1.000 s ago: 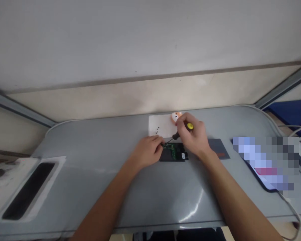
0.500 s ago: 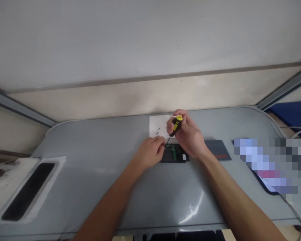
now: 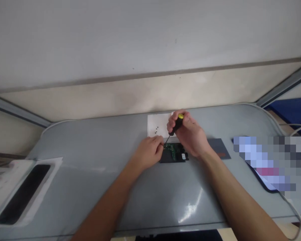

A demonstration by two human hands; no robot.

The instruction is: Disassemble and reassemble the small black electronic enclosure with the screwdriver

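Note:
A screwdriver [image 3: 176, 126] with a black and yellow handle is gripped in my right hand [image 3: 192, 135]. Its thin shaft slants down to the upper left corner of an open black device [image 3: 174, 154] with a green circuit board [image 3: 173, 148]. My left hand [image 3: 150, 150] is closed at the device's left edge, its fingertips by the screwdriver's tip; the fingers partly hide that corner, and they seem to steady the device. Just behind lies a white sheet of paper [image 3: 152, 125] with several small dark screws [image 3: 156, 130] on it.
Right of my right hand lies a dark grey flat panel [image 3: 218, 147]. Farther right is a phone-like device with a blurred screen [image 3: 268, 182] and a white cable [image 3: 294, 209]. A black oblong slab [image 3: 23, 194] rests on white paper at the left. A wall [image 3: 110, 93] closes off the back.
My right fingers have shifted around the screwdriver's handle, and the handle has turned so less yellow shows. My left hand stays at the device. The whole view has shifted slightly.

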